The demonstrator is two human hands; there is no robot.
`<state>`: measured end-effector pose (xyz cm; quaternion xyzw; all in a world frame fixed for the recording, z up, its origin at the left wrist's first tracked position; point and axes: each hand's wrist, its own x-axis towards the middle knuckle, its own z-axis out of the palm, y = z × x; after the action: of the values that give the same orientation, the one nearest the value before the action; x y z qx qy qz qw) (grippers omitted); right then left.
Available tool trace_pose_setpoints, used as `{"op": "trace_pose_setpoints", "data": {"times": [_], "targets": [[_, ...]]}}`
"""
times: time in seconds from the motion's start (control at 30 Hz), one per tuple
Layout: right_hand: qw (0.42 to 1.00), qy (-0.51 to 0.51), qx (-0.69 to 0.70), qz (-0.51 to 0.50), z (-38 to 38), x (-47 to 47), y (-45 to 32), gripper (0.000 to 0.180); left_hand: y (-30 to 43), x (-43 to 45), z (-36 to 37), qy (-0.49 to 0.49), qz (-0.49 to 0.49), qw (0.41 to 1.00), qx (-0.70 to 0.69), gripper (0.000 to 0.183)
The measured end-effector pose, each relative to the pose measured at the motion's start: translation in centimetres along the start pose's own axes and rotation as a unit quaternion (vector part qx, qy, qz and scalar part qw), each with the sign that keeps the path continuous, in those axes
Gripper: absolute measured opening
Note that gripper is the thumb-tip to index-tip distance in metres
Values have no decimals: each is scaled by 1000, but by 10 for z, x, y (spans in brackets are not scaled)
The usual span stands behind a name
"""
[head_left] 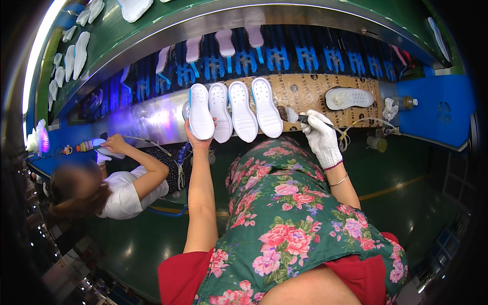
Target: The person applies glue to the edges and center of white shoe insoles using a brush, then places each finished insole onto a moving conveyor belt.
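My bare left hand (201,142) grips the heel end of a white shoe sole (201,112), which is held upright at the left of a row. Beside it stand more white soles: one (220,113) partly behind the held sole, another (242,112) in the middle, and one (267,108) at the row's right. In a white knit glove, my right hand (321,139) is closed around the dark handle of a brush (292,115). The brush head points left, close to the rightmost sole's heel; whether it touches cannot be told.
A sole (349,98) bearing whitish residue lies on the printed cardboard (305,89). Blue racks (278,59) line the bench's back, some holding pinkish insoles (225,44). A bottle (408,102) and thin tubes (362,119) are at right. A co-worker (126,187) works at left.
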<state>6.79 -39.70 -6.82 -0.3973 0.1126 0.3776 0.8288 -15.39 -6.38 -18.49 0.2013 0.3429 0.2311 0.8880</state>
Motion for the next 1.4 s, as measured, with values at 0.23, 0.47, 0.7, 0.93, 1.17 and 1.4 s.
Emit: {"op": "trace_pose_setpoints", "data": {"times": [0.23, 0.47, 0.7, 0.93, 1.17, 1.4], "targets": [[1000, 10, 11, -6, -2, 0, 1, 23, -24, -4, 15, -4, -45, 998, -43, 77], [1000, 12, -12, -10, 0, 0, -2, 23, -30, -5, 10, -50, -66, 982, -171, 90], [999, 8, -29, -13, 1, 2, 1, 23, -51, -16, -5, 8, -30, 967, -254, 90], [1000, 12, -21, 3, 7, 4, 6, 25, -78, -64, -29, 141, 27, 951, -273, 79], [1000, 5, -3, 25, 8, 12, 13, 27, -103, -85, 4, 158, -63, 973, -155, 63], [999, -7, -15, 35, 12, 11, 16, 25, -112, -41, -9, 101, -95, 989, 53, 30]]}}
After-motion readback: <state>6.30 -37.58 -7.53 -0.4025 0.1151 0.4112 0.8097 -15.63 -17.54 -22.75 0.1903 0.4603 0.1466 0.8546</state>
